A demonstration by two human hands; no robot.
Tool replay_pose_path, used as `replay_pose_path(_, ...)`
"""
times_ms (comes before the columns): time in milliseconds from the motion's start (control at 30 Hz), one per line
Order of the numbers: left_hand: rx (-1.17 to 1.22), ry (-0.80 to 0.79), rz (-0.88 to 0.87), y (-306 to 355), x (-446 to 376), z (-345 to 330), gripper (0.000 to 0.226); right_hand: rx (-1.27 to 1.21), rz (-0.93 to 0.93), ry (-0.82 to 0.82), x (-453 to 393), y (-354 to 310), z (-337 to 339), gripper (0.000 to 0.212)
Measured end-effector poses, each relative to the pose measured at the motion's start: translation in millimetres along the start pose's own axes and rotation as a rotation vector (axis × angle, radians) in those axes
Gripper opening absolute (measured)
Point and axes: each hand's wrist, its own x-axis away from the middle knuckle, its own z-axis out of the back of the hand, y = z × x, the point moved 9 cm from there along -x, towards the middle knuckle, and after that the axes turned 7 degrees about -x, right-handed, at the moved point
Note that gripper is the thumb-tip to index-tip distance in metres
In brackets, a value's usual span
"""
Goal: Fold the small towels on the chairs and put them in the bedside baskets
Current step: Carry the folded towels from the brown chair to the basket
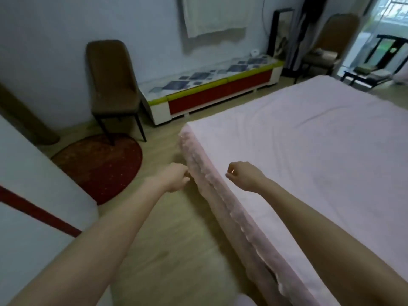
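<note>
Here, our inventory, hands outward:

1. Left hand (175, 177): arm stretched fwd, fingers curled in loosely, nothing held that we can see; knuckles just beside the frilled edge of the bed skirt (223, 206). Touching or not, we can't tell.
2. Right hand (242, 176): also fwd, fingers curled under, thumb close to index; hovers over the near corner of the bed, empty as far as we see.
3. Bed (309, 138): pink sheet, smooth w/ a few creases, under and right of our right hand.
4. Wood-look floor (174, 239): below our left arm.
5. Round red rug (103, 166): left of and beyond left hand.
6. Brown chair (112, 85): past the rug, against the wall, front legs on the rug; seat bare to our eye.
7. Low cabinet (212, 93): red front, yellow-green trim, white ends, along the wall beyond both hands.
8. Second chair (331, 47): far beyond right hand; something pale on its seat, too blurred to call a towel.
9. Dark stool (371, 74): far right, folded items on top, unclear.
10. White cloth (212, 16): hangs on the wall above the cabinet.
11. White panel w/ red stripe (33, 195): near left of our left arm.
</note>
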Motion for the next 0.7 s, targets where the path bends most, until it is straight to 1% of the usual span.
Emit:
replay_pose_path(67, 0.013, 0.001, 0.095, -60, -20, 11, 0.034, 0.021, 0.075, -0.026, -58, -47, 1, 0.03)
replay_pose_path(167, 0.096, -0.002, 0.22, -137, -58, 18, 0.032, 0.053, 0.134, -0.093, -145, -93, -8, 0.027)
replay_pose_path(333, 0.201, 0.061, 0.364, -237, -135, 49, 0.034, 0.088, 0.272, -0.124, -302, -152, -1, 0.026)
replay_pose_path(467, 0.254, 0.073, 0.478, -310, -191, 85, 0.033, 0.127, 0.388, -0.216, -410, -219, 16, 0.03)
replay_pose_path(533, 0.291, 0.105, 0.514, -346, -218, 105, 0.032, 0.126, 0.434, -0.235, -462, -252, 23, 0.029)
replay_pose_path(700, 0.287, 0.066, 0.542, -443, -303, 128, 0.031, 0.153, 0.471, -0.275, -588, -310, 15, 0.028)
